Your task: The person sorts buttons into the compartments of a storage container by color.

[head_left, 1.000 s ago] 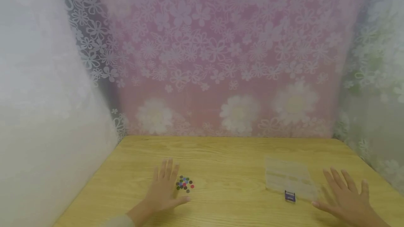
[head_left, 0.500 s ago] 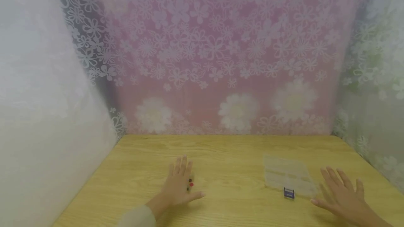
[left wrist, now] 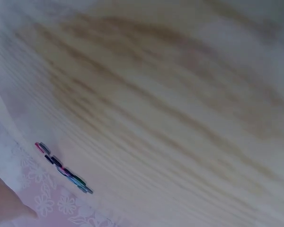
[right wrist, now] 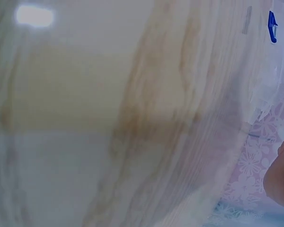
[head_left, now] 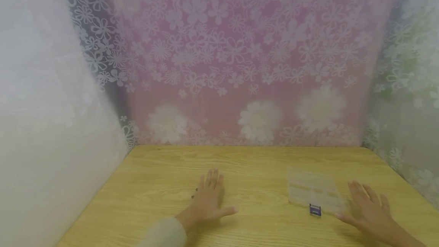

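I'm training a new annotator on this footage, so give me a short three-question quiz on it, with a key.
1. True or false: the right hand is gripping something.
2. In the head view, where is the blue clip?
A) At the near edge of the clear case
B) At its far edge
C) In its middle
3. Which view shows more of the discs, head or left wrist, and why?

Key:
1. False; its fingers are extended and hold nothing.
2. A.
3. Left wrist; in the head view the left hand blocks most of them.
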Demonstrator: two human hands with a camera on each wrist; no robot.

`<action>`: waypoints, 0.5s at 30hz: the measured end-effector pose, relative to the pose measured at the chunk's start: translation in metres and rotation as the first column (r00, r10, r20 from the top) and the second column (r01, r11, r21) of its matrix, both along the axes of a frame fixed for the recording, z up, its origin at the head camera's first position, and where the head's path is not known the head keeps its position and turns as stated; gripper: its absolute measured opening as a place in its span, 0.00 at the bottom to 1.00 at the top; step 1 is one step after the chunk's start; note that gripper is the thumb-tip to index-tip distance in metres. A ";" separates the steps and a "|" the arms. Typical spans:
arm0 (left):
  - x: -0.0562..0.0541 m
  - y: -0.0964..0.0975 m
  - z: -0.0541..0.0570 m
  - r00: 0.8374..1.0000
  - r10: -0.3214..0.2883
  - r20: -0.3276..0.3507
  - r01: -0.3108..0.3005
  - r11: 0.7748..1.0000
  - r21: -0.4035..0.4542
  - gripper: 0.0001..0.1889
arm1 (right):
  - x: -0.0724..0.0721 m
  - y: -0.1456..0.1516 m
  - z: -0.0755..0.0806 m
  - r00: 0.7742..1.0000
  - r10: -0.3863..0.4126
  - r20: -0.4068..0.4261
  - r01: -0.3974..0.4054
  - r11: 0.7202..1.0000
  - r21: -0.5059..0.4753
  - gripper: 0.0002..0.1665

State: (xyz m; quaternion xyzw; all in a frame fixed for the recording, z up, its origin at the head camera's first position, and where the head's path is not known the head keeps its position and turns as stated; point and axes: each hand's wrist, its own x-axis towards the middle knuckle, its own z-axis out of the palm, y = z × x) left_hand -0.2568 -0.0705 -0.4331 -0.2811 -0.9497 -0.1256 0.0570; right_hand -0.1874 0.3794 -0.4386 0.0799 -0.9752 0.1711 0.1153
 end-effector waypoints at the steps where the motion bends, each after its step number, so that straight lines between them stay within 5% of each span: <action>1: 0.000 0.002 0.000 1.000 0.001 0.003 -0.001 1.000 -0.002 0.56 | 0.000 0.000 -0.001 1.000 0.002 -0.015 -0.002 1.000 0.007 0.59; 9: -0.004 0.019 0.002 1.000 -0.004 0.002 0.004 1.000 -0.017 0.56 | -0.007 -0.001 -0.010 0.985 0.048 -0.168 -0.044 0.999 0.028 0.55; 15: -0.008 0.033 0.006 1.000 -0.022 0.013 0.022 1.000 -0.009 0.54 | -0.008 -0.001 -0.010 0.992 0.055 -0.116 -0.056 0.998 -0.004 0.53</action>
